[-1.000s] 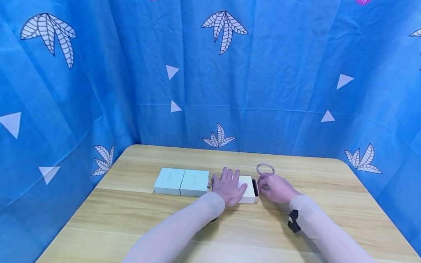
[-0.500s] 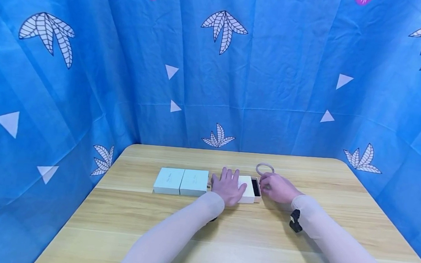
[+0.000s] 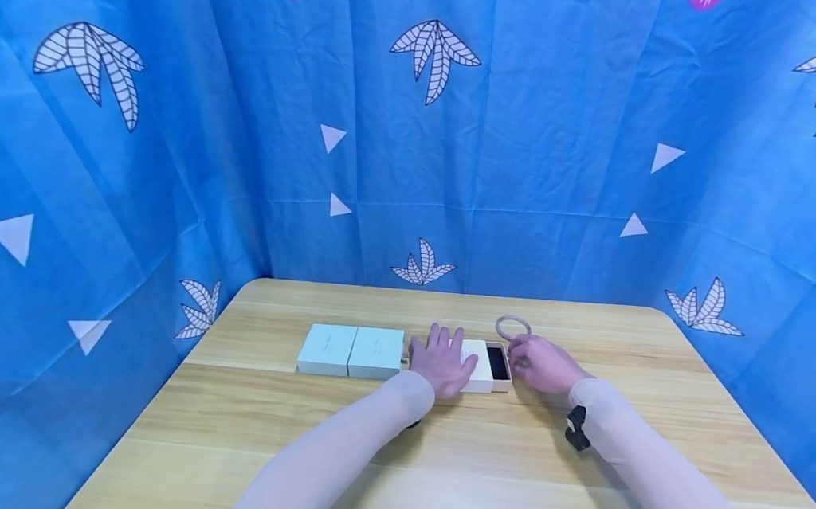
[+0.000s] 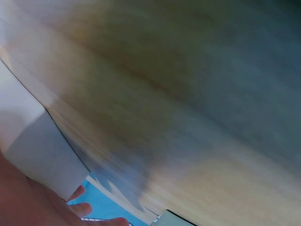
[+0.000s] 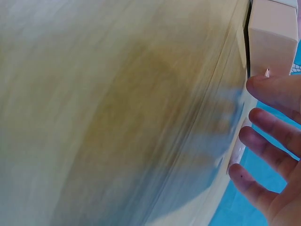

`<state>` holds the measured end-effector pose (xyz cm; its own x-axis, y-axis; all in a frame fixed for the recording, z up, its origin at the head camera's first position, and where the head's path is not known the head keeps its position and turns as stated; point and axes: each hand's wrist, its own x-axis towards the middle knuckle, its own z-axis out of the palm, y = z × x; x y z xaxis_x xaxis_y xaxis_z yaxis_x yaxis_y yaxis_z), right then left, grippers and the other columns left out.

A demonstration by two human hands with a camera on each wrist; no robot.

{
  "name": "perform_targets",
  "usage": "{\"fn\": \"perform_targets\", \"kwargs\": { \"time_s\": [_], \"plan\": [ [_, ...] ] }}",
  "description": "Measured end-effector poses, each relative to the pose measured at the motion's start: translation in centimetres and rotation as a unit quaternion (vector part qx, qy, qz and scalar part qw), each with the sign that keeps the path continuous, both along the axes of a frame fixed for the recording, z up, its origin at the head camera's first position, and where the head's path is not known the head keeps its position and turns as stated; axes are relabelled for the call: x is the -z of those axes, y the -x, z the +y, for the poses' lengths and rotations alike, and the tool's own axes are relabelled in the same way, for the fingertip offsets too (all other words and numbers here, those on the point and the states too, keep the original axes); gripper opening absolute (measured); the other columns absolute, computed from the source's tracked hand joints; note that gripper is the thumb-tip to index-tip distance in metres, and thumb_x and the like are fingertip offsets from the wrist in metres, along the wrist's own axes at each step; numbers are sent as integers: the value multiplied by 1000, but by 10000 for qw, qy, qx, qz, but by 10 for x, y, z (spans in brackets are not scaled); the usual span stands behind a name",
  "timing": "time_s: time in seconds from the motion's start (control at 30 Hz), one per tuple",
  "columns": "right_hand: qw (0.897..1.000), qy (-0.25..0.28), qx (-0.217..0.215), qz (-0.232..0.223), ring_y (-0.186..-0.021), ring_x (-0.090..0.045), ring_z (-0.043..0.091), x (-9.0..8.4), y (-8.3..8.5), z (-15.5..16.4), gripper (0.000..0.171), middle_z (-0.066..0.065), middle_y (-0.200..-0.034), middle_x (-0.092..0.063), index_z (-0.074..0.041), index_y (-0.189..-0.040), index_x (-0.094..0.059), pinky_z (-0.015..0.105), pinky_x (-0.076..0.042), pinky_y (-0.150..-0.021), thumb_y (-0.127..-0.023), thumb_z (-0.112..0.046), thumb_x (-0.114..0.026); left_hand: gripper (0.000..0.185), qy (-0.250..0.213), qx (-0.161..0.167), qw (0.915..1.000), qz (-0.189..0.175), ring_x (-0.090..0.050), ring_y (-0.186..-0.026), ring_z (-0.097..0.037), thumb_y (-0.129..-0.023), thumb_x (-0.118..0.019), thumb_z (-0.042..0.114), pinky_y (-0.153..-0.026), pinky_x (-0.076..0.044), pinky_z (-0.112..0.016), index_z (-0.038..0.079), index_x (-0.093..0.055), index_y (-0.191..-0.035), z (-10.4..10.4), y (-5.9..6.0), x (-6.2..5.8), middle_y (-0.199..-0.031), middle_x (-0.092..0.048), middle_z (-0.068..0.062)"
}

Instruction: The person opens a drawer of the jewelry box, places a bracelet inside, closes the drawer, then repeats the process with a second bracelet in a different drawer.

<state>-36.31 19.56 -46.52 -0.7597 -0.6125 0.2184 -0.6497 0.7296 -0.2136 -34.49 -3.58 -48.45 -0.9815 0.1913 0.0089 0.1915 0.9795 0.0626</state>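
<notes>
In the head view my left hand (image 3: pixel 438 365) lies spread flat on top of a white sliding drawer box (image 3: pixel 475 364). The box's pink inner drawer (image 3: pixel 501 387) sticks out on the right, its dark lining showing. At the drawer's outer end is my right hand (image 3: pixel 542 364), thumb and forefinger together there. From the right wrist view, the thumb (image 5: pixel 275 89) meets a small pull tab (image 5: pixel 267 72) on the drawer's end face, while the other fingers stay loosely extended. The left wrist view catches the left hand (image 4: pixel 37 202) against the white box's side (image 4: pixel 47 153).
Two pale mint boxes (image 3: pixel 327 348) sit side by side left of the white box. A pink bangle (image 3: pixel 514 319) lies just behind the right hand. The wooden table (image 3: pixel 477 468) reaches back to a blue patterned curtain (image 3: pixel 532 136).
The right hand has moved slightly right and the drawer has slid further out with it, showing more dark lining. The left hand and white sleeve of the box stay in place.
</notes>
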Motion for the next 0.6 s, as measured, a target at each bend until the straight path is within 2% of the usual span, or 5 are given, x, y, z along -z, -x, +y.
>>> {"fn": "perform_targets", "kwargs": {
  "time_s": [0.6],
  "plan": [
    [9997, 148, 179, -108, -109, -66, 37, 1, -2, 12, 12, 14, -117, -69, -15, -87, -77, 56, -50, -99, -85, -3, -72, 77, -109, 39, 9999, -85, -13, -156, -30, -101, -15, 67, -117, -21, -68, 22, -16, -163, -1, -1, -3, -167, -24, -8]
  ]
}}
